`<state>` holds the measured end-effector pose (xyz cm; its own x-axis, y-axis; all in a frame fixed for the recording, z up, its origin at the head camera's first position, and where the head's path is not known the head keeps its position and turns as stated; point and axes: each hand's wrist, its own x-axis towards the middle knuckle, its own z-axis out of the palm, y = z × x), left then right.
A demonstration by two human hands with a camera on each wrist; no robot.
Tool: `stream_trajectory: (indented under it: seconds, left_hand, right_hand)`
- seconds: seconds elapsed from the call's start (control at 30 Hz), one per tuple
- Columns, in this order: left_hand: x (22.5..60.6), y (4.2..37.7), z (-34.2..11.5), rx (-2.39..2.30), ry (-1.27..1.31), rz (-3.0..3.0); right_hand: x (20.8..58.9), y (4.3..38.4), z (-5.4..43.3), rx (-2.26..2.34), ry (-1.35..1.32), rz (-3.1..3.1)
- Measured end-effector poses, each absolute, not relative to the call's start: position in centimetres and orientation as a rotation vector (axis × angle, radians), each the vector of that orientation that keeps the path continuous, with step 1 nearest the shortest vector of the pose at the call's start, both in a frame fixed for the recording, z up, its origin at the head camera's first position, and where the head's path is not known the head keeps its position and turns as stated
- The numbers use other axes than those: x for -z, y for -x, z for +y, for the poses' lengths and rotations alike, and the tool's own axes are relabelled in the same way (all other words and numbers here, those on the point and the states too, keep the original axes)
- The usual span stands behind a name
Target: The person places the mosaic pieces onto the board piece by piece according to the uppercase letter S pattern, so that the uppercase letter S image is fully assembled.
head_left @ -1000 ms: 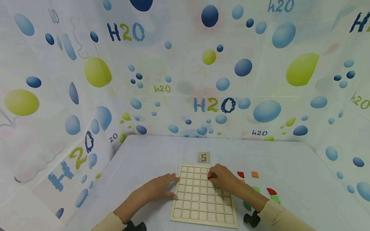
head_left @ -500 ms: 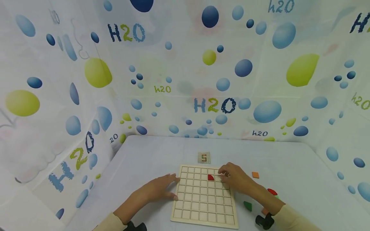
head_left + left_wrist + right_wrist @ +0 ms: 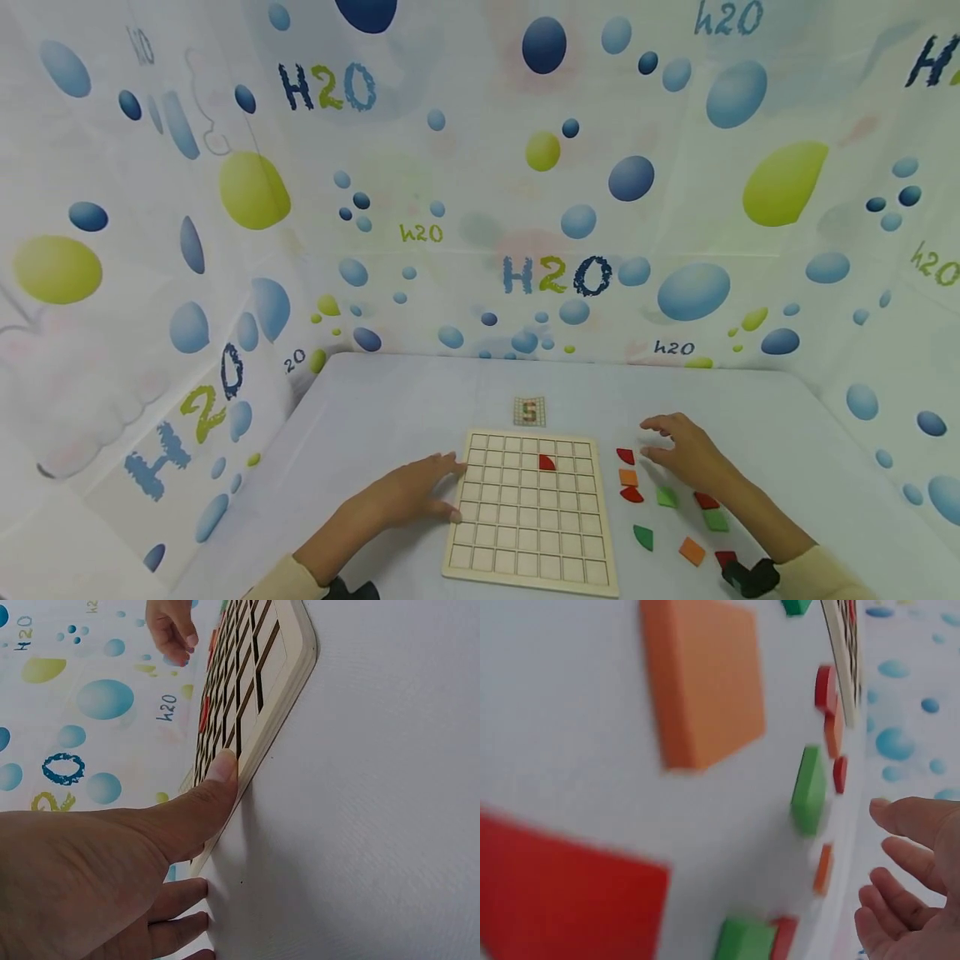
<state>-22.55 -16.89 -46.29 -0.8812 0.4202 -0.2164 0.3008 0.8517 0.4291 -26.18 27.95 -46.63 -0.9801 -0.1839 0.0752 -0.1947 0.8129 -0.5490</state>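
Observation:
A wooden grid board (image 3: 517,533) lies on the white table with one red quarter-circle tile (image 3: 547,462) in an upper cell. At its left edge rests my left hand (image 3: 408,490), fingers and thumb spread; in the left wrist view the thumb (image 3: 202,806) touches the rim. My right hand (image 3: 688,457) hovers to the right of the board, fingers apart and holding nothing. Below its fingertips in the right wrist view is a small orange tile (image 3: 823,870), hidden behind the hand in the head view. Nearby lie a red tile (image 3: 626,456) and a light green tile (image 3: 667,497).
Behind the board lies a small pattern card (image 3: 529,411). More loose tiles are right of the board: an orange square (image 3: 628,477), a dark green quarter-circle (image 3: 642,537), another orange tile (image 3: 692,551) and several others. A printed cloth (image 3: 480,167) hangs behind the table.
My right hand let go of the red tile in the board's cell, then moved right, off the board and over the loose tiles. My left hand has stayed at the board's edge.

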Motion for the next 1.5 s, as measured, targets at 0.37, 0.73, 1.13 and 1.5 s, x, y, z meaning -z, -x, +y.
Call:
stream_trajectory:
  seconds: [0.37, 0.73, 1.13, 1.5]
  left_hand:
    - [46.3, 22.5, -16.9, -0.533, -0.555, 2.739]
    - [46.3, 22.4, -17.1, -0.540, -0.576, 2.741]
    - [46.5, 22.4, -17.1, -0.554, -0.581, 2.723]
    - [46.7, 22.5, -17.2, -0.540, -0.598, 2.736]
  right_hand:
    - [47.8, 26.5, 30.9, -1.006, -0.198, -3.041]
    - [48.3, 26.5, 30.8, -0.996, -0.270, -3.035]
    - [48.4, 26.2, 30.5, -0.955, -0.287, -3.007]
    - [48.6, 26.4, 30.0, -0.908, -0.289, -2.978]
